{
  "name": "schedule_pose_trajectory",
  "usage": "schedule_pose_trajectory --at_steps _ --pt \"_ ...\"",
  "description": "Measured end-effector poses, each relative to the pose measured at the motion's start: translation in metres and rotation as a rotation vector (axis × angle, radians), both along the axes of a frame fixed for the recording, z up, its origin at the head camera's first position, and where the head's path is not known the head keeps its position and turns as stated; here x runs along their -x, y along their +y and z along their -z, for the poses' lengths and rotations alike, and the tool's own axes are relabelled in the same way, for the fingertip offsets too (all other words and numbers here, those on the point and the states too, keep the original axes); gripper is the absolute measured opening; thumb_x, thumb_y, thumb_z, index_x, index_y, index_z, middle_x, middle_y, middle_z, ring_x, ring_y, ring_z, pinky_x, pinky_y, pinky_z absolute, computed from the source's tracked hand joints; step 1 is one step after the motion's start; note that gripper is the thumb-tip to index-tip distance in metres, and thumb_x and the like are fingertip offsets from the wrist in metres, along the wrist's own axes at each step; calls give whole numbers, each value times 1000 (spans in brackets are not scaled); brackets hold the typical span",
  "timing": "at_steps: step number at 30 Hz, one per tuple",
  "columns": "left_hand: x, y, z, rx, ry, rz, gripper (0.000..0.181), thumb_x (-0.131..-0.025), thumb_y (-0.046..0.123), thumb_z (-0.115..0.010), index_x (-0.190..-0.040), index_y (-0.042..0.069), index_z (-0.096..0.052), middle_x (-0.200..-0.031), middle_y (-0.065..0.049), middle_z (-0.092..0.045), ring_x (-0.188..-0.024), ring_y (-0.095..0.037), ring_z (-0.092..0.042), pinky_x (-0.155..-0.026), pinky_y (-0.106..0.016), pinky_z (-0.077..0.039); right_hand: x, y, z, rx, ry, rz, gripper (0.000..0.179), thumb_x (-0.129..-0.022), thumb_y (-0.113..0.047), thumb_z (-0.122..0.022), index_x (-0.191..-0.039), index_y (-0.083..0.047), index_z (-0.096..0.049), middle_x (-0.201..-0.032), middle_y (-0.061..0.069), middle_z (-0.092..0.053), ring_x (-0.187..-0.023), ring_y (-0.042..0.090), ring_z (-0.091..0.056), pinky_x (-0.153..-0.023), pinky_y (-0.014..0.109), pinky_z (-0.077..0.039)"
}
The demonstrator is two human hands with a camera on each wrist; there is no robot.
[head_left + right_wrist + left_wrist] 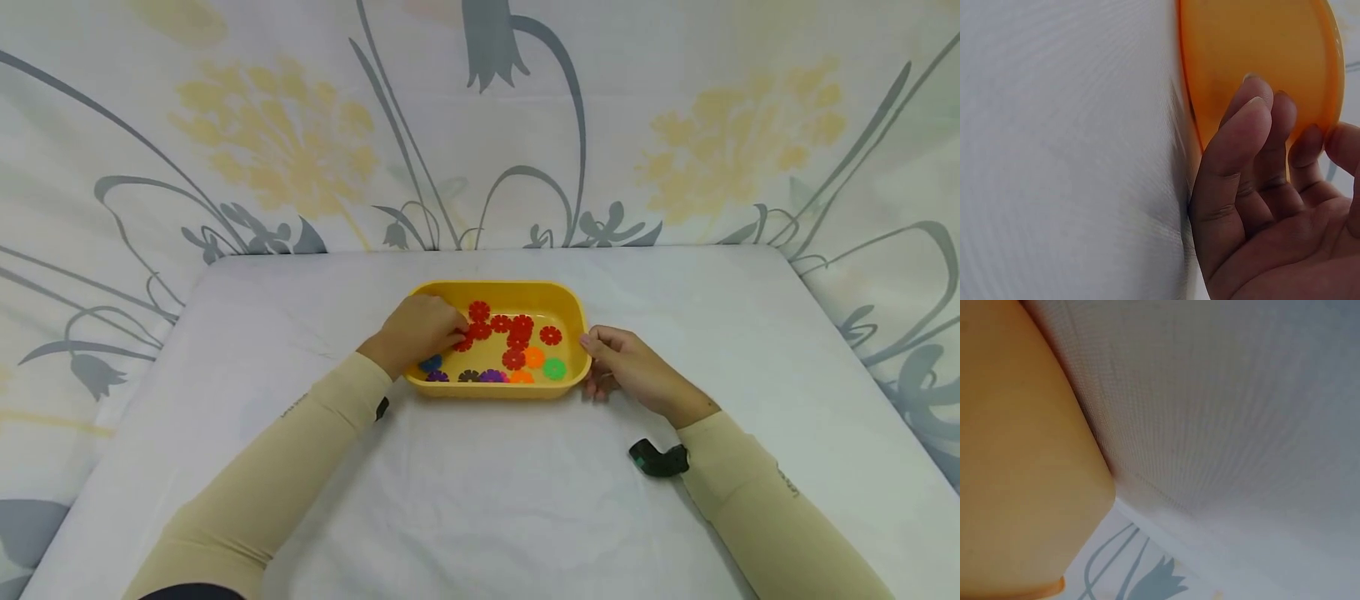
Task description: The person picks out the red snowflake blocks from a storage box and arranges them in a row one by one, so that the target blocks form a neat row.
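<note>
Right hand (633, 371) pinches the rim of the yellow, round-cornered plastic tray (495, 392) on the white-covered bench (480, 500), probably steadying it while the left hand (423, 327) reaches inside. Left fingertips sit at a red, notched, flower-shaped plastic disc (462, 342); can't tell if gripped. Tray shallow, glossy. Red discs (519, 337) bunch mid-tray; blue disc (431, 363), purple discs (492, 377), brown disc (469, 377), orange discs (534, 357), green disc (554, 368) nearer the front wall.

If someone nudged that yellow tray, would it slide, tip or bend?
The yellow tray would probably slide rather than tip, since it is wide and low on the white cloth. Its smooth walls look like plastic, so it is likely fairly stiff. The small flat discs inside might shift about if the push were sharp.
</note>
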State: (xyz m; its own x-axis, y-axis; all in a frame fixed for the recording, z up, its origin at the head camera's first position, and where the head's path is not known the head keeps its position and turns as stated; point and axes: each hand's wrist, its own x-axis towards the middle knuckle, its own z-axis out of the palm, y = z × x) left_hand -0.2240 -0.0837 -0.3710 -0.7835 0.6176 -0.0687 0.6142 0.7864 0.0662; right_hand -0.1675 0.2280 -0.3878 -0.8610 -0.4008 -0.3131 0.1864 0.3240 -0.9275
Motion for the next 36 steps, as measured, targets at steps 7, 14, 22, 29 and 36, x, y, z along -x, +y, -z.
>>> schedule_pose_trajectory --at_steps 7,14,22,29,36 --pt "2 5 0 103 20 27 22 -98 32 -65 -89 13 -72 -63 3 -59 -60 -14 -54 -67 -24 -46 0 0 -1 12 0 7 36 -109 -32 -40 -102 2 -46 -78 9 -62 -68 21 -62 -62 29 -56" --pt "0 6 -1 37 8 31 22 -95 35 -69 -92 14 -75 -67 5 -61 -63 -13 -54 -70 -22 -48 -1 1 -1 13 0 10 36 -109 -31 -39 -102 3 -45 -78 9 -62 -68 21 -62 -62 29 -55" --pt "1 4 -4 -86 -106 -19 18 -93 33 -72 -98 16 -72 -80 5 -67 -74 -14 -57 -76 -24 -51 -2 3 -1 14 5 10 36 -109 -31 -40 -103 3 -45 -78 9 -62 -68 21 -62 -62 29 -56" --pt "2 4 -10 -140 -231 -104 32 -88 33 -77 -113 15 -70 -102 2 -70 -92 -16 -60 -91 -30 -53 -2 2 0 20 -1 13 35 -109 -32 -40 -102 2 -46 -78 9 -62 -68 21 -62 -62 29 -56" --pt "4 -2 -9 -311 -263 -127 12 -93 24 -73 -101 15 -72 -90 2 -68 -85 -17 -60 -81 -28 -53 0 0 2 21 6 13 33 -109 -32 -42 -100 -1 -47 -79 10 -61 -67 21 -61 -62 28 -56"
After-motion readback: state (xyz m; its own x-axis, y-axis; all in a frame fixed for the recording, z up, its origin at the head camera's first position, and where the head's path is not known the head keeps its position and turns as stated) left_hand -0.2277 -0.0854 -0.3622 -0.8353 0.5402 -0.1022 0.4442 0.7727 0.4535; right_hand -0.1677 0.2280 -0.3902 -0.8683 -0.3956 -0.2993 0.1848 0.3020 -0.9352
